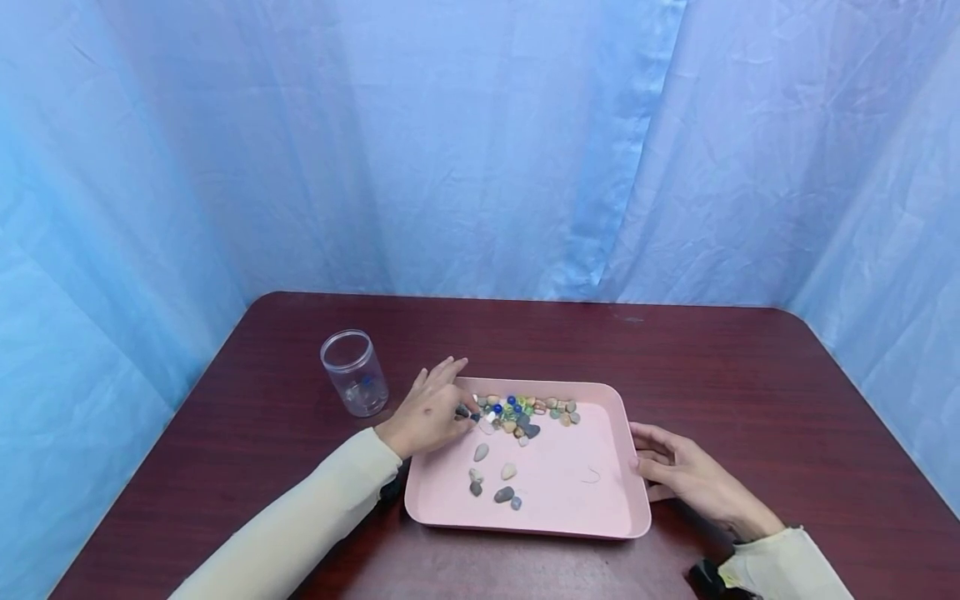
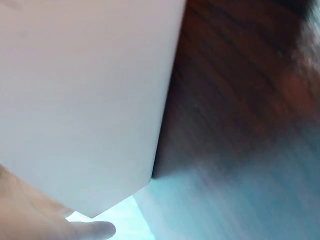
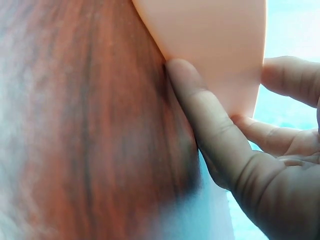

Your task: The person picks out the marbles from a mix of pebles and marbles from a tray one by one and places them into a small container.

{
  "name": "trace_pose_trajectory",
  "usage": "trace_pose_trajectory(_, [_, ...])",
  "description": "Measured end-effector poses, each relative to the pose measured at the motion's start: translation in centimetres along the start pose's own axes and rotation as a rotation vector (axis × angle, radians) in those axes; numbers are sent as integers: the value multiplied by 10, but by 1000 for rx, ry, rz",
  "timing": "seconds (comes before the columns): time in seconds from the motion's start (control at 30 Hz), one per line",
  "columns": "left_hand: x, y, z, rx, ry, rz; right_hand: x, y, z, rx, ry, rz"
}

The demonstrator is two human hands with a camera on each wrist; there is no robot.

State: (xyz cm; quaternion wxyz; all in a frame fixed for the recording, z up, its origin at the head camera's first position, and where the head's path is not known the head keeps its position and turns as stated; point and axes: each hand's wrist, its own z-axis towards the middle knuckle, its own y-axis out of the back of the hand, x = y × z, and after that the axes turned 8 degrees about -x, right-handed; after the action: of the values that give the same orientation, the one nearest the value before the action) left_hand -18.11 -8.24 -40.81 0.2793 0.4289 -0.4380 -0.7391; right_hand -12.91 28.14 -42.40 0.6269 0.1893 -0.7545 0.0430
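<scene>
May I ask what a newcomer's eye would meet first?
Probably the pink tray on the dark table, pebbles and blue marbles clustered toward its far side. The left hand pinches a dark stone over the tray, the right hand holds its right side. A clear jar stands left of the tray.

A tray (image 1: 558, 500) sits toward the front of a table (image 1: 712, 358), with a curtain (image 1: 480, 150) behind. Left of the tray, farther back, stands a jar (image 1: 351, 375). Pebbles and marbles (image 1: 532, 431) cluster in the tray's far half; scattered stones (image 1: 504, 494) lie nearer, left of centre. The left hand (image 1: 427, 417) crosses the left rim — a pebble (image 1: 462, 411) at its fingertips — and the right hand (image 1: 686, 468) touches the right wall.
</scene>
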Motion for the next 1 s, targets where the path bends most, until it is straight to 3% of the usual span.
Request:
trace_pose_trajectory(0.5, [-2,-5,-1,22,23,6,0,0,0,-3,-9,-4])
trace_pose_trajectory(1.0, [5,27,-14,-49,-11,-103,0,-1,1,-8,-14,-17])
